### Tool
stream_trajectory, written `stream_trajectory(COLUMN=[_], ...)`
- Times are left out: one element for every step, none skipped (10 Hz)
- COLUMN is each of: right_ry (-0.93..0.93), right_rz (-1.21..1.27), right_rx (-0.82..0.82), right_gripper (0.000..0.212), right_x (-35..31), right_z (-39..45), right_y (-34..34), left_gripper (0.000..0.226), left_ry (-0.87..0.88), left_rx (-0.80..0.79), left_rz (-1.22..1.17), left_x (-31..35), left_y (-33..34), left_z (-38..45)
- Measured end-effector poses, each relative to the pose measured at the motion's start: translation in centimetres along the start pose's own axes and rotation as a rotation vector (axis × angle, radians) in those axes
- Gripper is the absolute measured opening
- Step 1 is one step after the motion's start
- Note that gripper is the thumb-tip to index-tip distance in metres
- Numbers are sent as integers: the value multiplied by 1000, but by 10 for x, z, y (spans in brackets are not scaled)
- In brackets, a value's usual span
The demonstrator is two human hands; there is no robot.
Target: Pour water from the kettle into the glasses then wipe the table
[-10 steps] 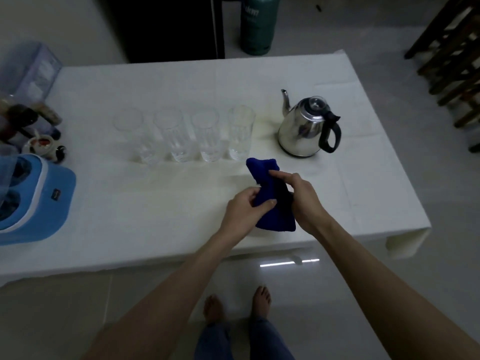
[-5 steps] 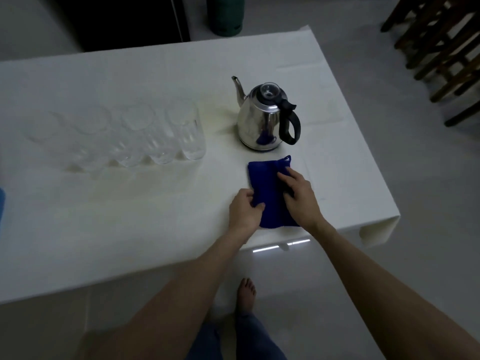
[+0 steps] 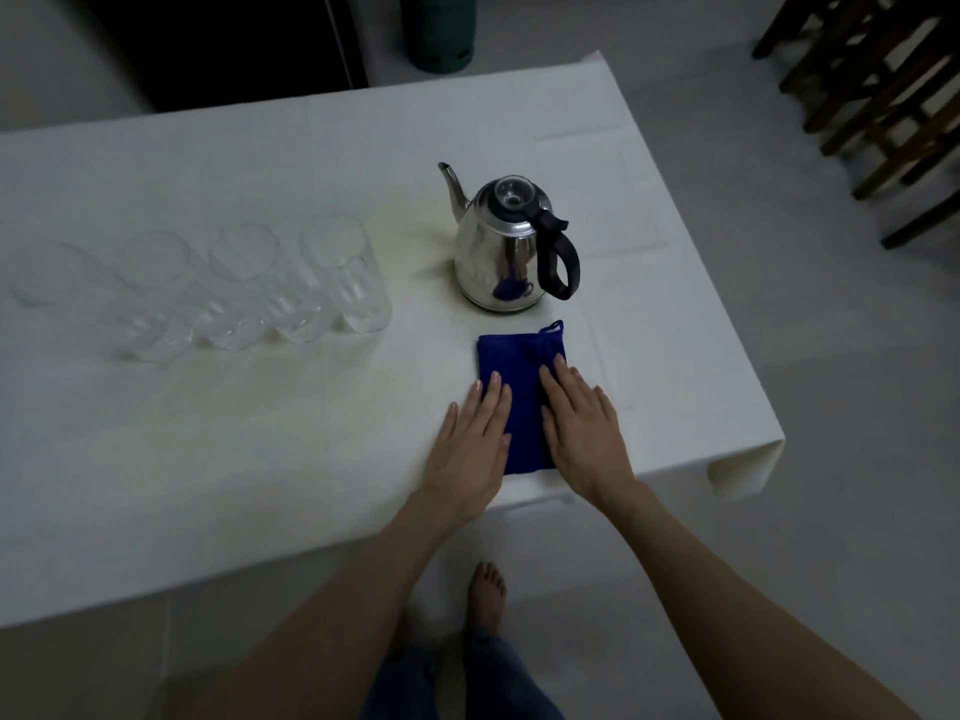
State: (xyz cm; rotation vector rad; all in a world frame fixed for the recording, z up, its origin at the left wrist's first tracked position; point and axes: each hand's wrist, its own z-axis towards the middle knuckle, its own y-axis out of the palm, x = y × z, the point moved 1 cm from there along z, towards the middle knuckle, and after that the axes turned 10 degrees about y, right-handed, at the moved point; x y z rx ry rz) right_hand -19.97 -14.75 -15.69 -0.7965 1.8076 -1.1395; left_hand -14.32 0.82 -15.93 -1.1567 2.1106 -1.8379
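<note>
A folded blue cloth (image 3: 519, 376) lies flat on the white table (image 3: 260, 459), near the front edge. My left hand (image 3: 475, 439) rests flat, fingers spread, on the cloth's left side. My right hand (image 3: 584, 428) lies flat on its right side. Just behind the cloth a steel kettle (image 3: 504, 252) with a black handle stands upright, spout pointing away to the left. To the left of the kettle several clear glasses (image 3: 249, 293) stand in a row.
Dark wooden chairs (image 3: 883, 96) stand on the floor at the right. A green cylinder (image 3: 441, 28) is behind the table's far edge. The table's right corner (image 3: 748, 459) is close to my right hand. My bare foot (image 3: 485, 595) shows below the front edge.
The cloth went from bunched up between both hands to folded flat on the table. Both hands now press on it with open fingers. The view has shifted to the right.
</note>
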Motion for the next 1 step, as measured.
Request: stream_trajectory(right_ry=[4], right_rz=[3], right_rx=[40], right_gripper=[58], right_x=[-10], right_z=[0], right_y=[-9], left_gripper=[55], left_ry=[6], left_rx=[-12], left_rz=[-1], left_x=[3], left_y=[-19], left_z=[-4])
